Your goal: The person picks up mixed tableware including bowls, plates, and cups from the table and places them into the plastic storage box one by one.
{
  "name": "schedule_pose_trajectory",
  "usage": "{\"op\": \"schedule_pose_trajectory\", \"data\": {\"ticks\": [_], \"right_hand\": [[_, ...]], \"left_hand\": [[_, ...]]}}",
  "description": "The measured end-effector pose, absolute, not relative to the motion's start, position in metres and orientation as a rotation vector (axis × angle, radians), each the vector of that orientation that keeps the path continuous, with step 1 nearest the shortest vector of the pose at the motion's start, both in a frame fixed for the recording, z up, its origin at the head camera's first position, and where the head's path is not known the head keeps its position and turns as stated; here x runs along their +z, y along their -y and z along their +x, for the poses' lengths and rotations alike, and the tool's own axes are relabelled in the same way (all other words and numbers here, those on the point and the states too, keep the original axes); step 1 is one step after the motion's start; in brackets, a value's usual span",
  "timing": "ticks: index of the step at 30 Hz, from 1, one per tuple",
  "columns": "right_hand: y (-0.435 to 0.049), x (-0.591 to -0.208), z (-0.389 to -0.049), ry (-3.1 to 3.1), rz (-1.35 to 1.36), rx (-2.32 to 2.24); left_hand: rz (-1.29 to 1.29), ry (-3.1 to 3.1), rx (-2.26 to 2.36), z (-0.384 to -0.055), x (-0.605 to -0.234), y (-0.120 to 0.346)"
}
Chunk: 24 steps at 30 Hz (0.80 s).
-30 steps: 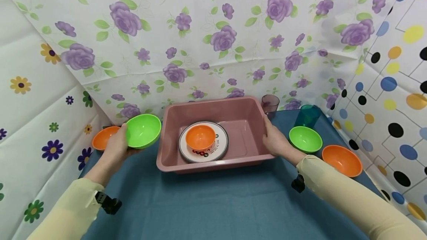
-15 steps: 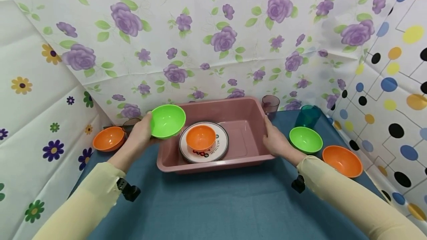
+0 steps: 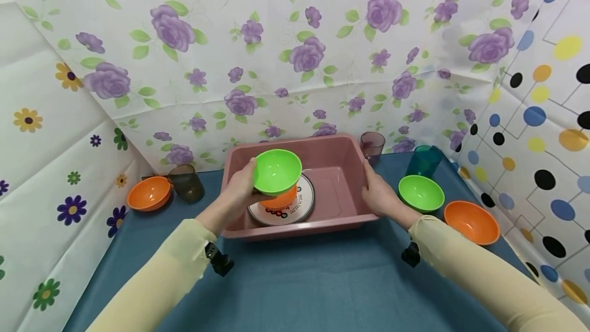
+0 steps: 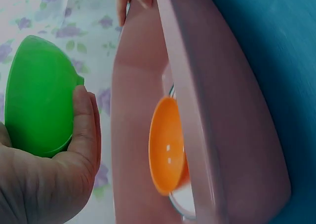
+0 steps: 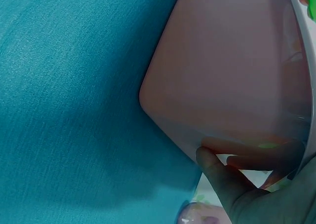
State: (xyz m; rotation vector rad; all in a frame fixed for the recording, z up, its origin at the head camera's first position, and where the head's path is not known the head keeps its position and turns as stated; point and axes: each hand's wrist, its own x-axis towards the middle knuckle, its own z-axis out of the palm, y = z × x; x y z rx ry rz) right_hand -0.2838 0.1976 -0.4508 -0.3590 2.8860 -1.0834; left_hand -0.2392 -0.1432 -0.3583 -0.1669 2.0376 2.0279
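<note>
My left hand [image 3: 239, 183] grips a lime-green bowl [image 3: 278, 170], mouth up, over the left half of a pink plastic basin [image 3: 338, 193]. In the left wrist view the thumb and fingers cup the side of the green bowl [image 4: 42, 95]. Below it, partly hidden in the head view, an orange bowl [image 4: 165, 145] stands on a white plate [image 3: 301, 204] with a dark rim, inside the basin. My right hand [image 3: 380, 191] holds the basin's right end at the rim. In the right wrist view its fingertips lie against the outer wall [image 5: 222, 61].
To the left are an orange bowl [image 3: 149, 193] and a brown see-through cup [image 3: 188, 183]. On the right stand a purple cup [image 3: 372, 145], a teal cup [image 3: 423, 160], a green bowl [image 3: 420, 193] and a larger orange bowl [image 3: 471, 222]. Flowered sheets back the blue tablecloth [image 3: 313, 281].
My left hand has carried the green bowl rightward, from beside the basin to above the orange bowl inside it. The brown cup has come into view. My right hand and the basin stay put.
</note>
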Motion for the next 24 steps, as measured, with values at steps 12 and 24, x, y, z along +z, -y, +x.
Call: {"op": "schedule_pose_trajectory", "data": {"ticks": [12,24], "right_hand": [[-0.198,-0.454,-0.286,-2.897,-0.376,-1.091],[-0.199,-0.449,-0.285,-2.803,-0.314,-1.204]], "left_hand": [[-0.074,-2.009,2.022,-0.243,-0.364,0.094],[-0.085,-1.973,2.026,-0.247,-0.370,0.076]]}}
